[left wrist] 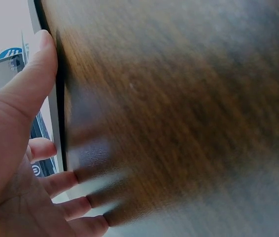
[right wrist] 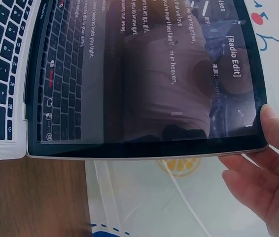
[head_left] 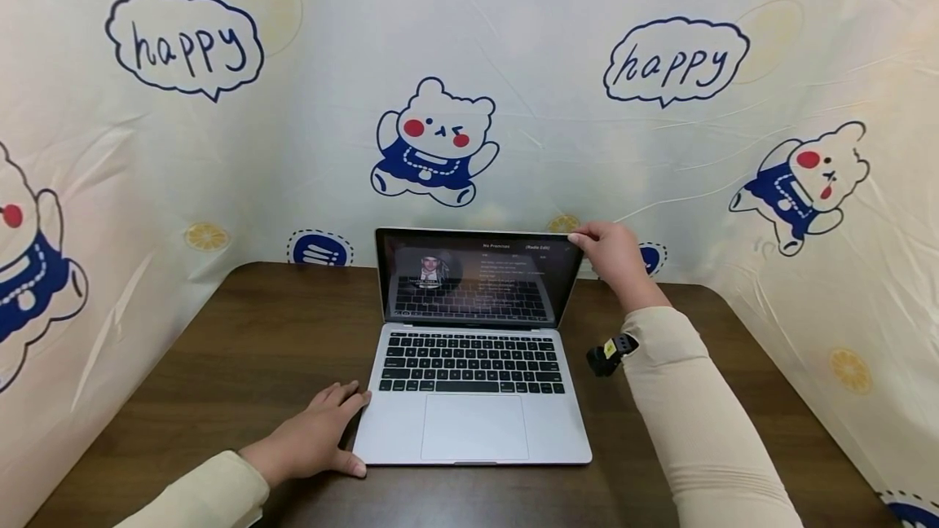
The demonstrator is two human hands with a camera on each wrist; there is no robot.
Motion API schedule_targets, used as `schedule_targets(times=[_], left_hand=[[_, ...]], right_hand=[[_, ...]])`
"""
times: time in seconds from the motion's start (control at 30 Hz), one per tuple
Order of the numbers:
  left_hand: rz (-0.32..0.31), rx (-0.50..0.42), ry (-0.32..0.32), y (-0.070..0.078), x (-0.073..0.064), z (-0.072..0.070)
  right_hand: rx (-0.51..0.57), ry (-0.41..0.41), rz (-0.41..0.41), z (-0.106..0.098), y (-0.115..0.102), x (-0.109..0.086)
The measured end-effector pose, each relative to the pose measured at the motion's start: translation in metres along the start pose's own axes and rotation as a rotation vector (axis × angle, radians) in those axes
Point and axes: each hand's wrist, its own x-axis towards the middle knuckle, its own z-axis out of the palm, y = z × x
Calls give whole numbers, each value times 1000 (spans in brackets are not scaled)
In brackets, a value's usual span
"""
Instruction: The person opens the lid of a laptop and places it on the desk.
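Observation:
A silver laptop [head_left: 473, 426] with black keys stands unfolded on the brown wooden table. Its lid is raised, and the lit screen [head_left: 477, 279] shows a round portrait and lines of song lyrics. My right hand [head_left: 610, 259] pinches the lid's top right corner; in the right wrist view its thumb [right wrist: 272, 126] is on the screen side and the fingers are behind. Along the laptop's left edge rests my left hand [head_left: 308, 434], fingers spread and relaxed, thumb at the front corner. The left wrist view shows its thumb [left wrist: 38, 64] against the laptop's side, with the other fingertips at the tabletop.
The wooden table [head_left: 293, 324] extends on both sides of the laptop. Behind and beside it hangs a pale curtain [head_left: 543, 153] printed with bears, orange slices and "happy" bubbles. A small black device [head_left: 610, 354] is strapped at the right wrist.

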Motion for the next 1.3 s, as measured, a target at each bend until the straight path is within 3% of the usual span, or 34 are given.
schedule_targets(times=[0.93, 1.3], left_hand=[[42, 24, 24, -2, -2, 1], [32, 26, 17, -2, -1, 1]], right_hand=[[-21, 99, 42, 10, -3, 8], [-26, 98, 46, 13, -4, 14]])
